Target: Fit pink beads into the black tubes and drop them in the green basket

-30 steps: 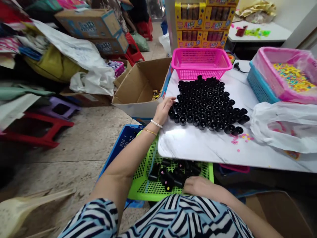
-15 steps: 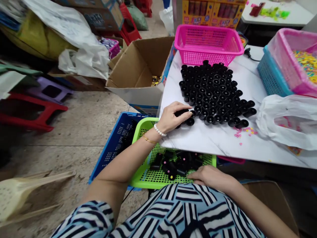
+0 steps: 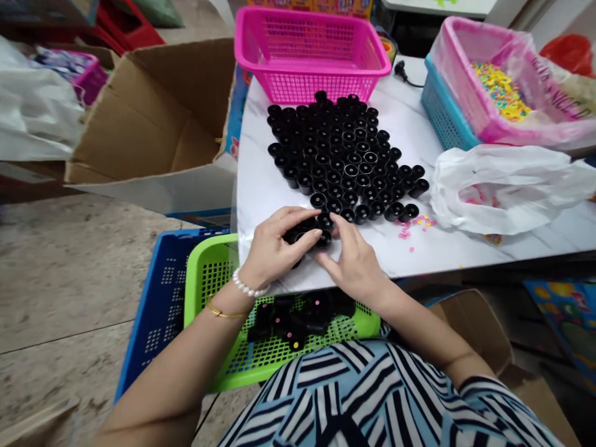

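My left hand (image 3: 274, 248), with a pearl bracelet at the wrist, curls round a few small black cylinders (image 3: 325, 220) at the table's near edge. From the other side my right hand (image 3: 356, 264) closes on the same little group, thumb below and fingers beside it. Just beyond my fingertips stand many more black cylinders (image 3: 335, 152), packed upright with round recessed tops. Under my forearms sits a light green basket (image 3: 195, 292) with black cylinders lying loose in it, some with a pink or yellow dot on the end.
A pink basket (image 3: 311, 87) stands behind the cylinders. To the right are a white plastic bag (image 3: 512, 211), scattered pink beads (image 3: 407, 230), and a lined pink basket (image 3: 465, 81) of colourful pieces. An open carton (image 3: 153, 118) and a blue crate (image 3: 153, 279) flank the table's left.
My right hand has risen from the green basket to the table and joined my left hand at the black cylinders. The view has shifted, so everything appears further left.
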`<state>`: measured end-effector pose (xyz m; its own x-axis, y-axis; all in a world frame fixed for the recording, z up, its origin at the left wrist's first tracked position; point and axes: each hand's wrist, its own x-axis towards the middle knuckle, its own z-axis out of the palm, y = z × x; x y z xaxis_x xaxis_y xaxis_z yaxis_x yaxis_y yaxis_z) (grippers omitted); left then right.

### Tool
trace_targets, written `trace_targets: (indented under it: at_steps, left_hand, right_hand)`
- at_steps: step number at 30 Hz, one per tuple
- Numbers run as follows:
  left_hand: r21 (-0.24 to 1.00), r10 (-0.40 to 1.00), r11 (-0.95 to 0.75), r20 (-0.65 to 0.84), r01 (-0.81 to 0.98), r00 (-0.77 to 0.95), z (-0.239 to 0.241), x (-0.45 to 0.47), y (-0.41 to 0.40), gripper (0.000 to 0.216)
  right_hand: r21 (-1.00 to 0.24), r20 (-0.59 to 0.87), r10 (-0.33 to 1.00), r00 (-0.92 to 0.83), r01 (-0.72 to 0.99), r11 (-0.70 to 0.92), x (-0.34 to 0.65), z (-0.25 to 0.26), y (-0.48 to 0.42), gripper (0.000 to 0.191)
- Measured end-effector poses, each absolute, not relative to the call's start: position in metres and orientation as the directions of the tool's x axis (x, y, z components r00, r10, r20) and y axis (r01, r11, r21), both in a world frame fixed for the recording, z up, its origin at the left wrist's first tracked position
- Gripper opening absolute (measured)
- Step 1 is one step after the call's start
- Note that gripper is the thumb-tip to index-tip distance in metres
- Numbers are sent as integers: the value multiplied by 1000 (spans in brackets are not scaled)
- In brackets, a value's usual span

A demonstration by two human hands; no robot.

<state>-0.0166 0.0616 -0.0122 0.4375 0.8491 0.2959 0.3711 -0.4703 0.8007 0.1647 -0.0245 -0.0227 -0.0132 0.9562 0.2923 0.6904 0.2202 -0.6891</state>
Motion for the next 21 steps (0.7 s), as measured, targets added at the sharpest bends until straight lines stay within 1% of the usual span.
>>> trace_targets:
  at_steps: [4,7,10,12,15,16,18,19,21]
  left_hand:
    - [790,839,-493,321,363,441,-11,-5,39,38]
    - [803,829,-496,325,331,455,-12,5,22,36]
    - [813,829,-490,323,315,457,-13,13,14,36]
    - [812,836,-490,334,319,434,-14,16,13,42]
    - [823,857,-473,348,315,379,-14,11,16,58]
    - [831,870,-457,343,318,354,-14,7,16,62]
    - [845,900,-416,332,336,281,-16,-5,14,67]
    - [846,911,-405,340,347,235,-18,-11,12,69]
    - [830,906,-422,398,365,143,-22,-24,2,72]
  right_hand:
    - [-667,275,960,-50,710,228,169,-18,-33,57]
    - [-659,246,969,-38,726,196,176,-14,-54,55]
    - [-614,246,969,-12,772,165,181,-11,-69,56]
    - [-582,280,960,-11,793,179,187,-10,-75,60]
    - [-544,378,926,-6,808,228,212,-10,-84,69]
    - [-522,418,908,15,823,227,225,-11,-88,68]
    - [-444,497,864,83,880,171,252,-15,-95,57]
    - [-393,519,848,106,911,126,265,-18,-99,50]
    - [-283,514,851,105,958,53,287,-26,-105,40]
